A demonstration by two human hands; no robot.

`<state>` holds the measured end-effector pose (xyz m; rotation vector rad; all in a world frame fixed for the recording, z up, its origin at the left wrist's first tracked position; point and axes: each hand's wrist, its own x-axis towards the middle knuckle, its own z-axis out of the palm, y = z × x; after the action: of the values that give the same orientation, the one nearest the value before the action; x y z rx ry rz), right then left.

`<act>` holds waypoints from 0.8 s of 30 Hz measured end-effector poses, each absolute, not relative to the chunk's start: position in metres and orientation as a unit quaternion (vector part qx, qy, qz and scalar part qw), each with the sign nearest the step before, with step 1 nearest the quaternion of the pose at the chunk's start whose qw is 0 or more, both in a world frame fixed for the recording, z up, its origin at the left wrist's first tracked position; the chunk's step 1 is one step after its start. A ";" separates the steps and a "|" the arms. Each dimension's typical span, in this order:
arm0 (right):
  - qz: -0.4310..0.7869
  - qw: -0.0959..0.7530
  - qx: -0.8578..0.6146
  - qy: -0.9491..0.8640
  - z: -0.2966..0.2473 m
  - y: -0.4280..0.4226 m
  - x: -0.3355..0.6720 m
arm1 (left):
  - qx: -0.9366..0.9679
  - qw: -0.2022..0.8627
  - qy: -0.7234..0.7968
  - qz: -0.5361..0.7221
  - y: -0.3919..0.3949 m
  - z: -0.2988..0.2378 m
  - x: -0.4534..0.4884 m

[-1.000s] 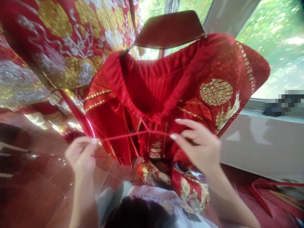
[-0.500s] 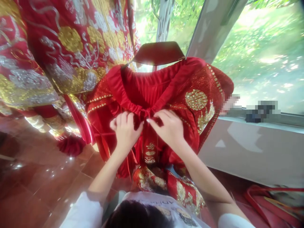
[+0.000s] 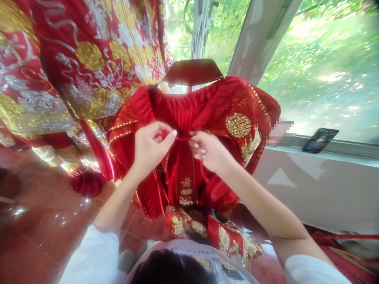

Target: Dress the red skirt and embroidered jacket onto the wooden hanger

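Observation:
A red garment with a gathered neckline hangs in front of me on a hanger with a dark red top. Gold beading and a round gold emblem decorate its shoulder area. At the neckline, my left hand pinches a thin red tie cord between thumb and fingers. Closed around the cord a little to the right is my right hand, its fingers curled. The cord runs taut across the short gap between both hands. Another red ribbon dangles below on the left.
Red garments with gold and silver embroidery hang at left. A phone leans on the windowsill at right, near a pixelated patch. Gold-embroidered red fabric lies low in front of me, above a tiled floor.
Both hands have risen slightly from the neckline's front, and the cord now stretches between them. My right fingers have curled in. The garment has shifted a little left in view.

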<state>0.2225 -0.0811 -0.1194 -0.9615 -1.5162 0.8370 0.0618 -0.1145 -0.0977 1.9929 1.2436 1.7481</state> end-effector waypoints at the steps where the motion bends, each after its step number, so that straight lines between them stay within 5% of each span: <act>1: 0.389 0.527 -0.404 -0.639 -0.109 -0.084 0.229 | 0.679 0.081 0.415 0.600 -0.113 -0.089 0.062; 4: 0.477 0.491 -0.397 -0.611 -0.071 -0.095 0.259 | 0.671 0.054 0.352 0.650 -0.106 -0.062 0.051; 9: 0.292 0.584 -0.480 -0.586 -0.023 -0.085 0.310 | 0.590 0.055 0.254 0.765 -0.088 -0.039 0.018; 16: 0.346 0.236 -0.552 -0.721 -0.026 -0.067 0.317 | 0.731 0.119 0.241 0.627 -0.068 -0.050 -0.013; 20: 0.342 0.086 -0.436 -0.828 -0.025 -0.072 0.311 | 0.770 -0.065 0.377 0.511 -0.085 -0.046 -0.006; 24: 0.373 0.194 -0.302 -0.856 -0.027 -0.072 0.295 | 0.685 -0.230 0.426 0.545 -0.097 -0.041 0.031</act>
<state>0.2945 -0.0721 -0.0266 -0.8472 -2.3998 1.0470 0.0310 -0.0965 -0.0410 2.5372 1.5769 2.0185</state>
